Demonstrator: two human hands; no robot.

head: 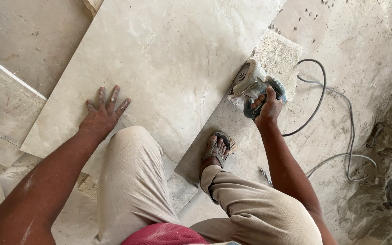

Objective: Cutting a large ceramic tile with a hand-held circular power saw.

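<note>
While the right hand [268,105] keeps its fingers wrapped round the handle of the angle grinder [253,86], the blade end sits at the right edge of the large marble tile [159,63]. Across that tile, the left hand [101,115] lies flat with fingers spread, pressing its near-left part. Its long axis runs diagonally away from the person, so the right hand is nearer the grinder; a grey cable [336,113] trails off right.

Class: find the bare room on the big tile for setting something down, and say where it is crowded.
Bare: the large tile between the left hand and the cutter, and its upper part. Crowded: its right edge, where the right hand, the cable and the sandalled foot gather.
</note>
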